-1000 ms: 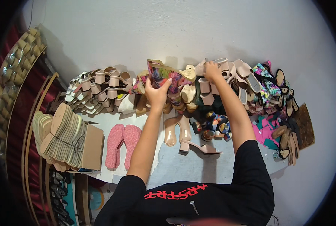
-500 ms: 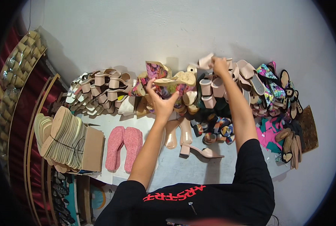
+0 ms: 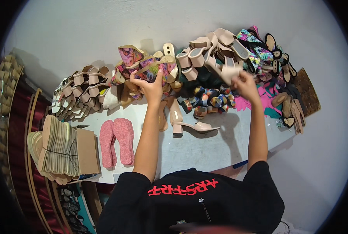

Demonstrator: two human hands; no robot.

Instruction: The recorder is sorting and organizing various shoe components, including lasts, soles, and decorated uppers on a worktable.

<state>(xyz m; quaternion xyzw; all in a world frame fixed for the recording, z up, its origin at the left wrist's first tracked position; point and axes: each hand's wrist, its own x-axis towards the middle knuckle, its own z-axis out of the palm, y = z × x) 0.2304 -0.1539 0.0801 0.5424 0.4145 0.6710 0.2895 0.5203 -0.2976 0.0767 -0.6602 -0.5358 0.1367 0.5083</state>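
My left hand is closed around a floral wedge sandal, thumb on one side and fingers on the other, at the front of a stack of matching floral wedges. In my right hand is a beige heeled sandal, partly hidden by the fingers. It is in front of a heap of similar beige sandals. On the table between my arms lies another beige block-heel sandal, next to tan footbeds.
Pink speckled soles and a tied bundle of pale insoles beside cardboard occupy the table's left. Multicoloured patterned shoes sit in the middle. Pink fabric pieces and a brown board are at right.
The view has shifted. My right hand has moved from the top of the beige heap to its near right side, with a beige sandal in it. My left hand still grips the floral wedge.
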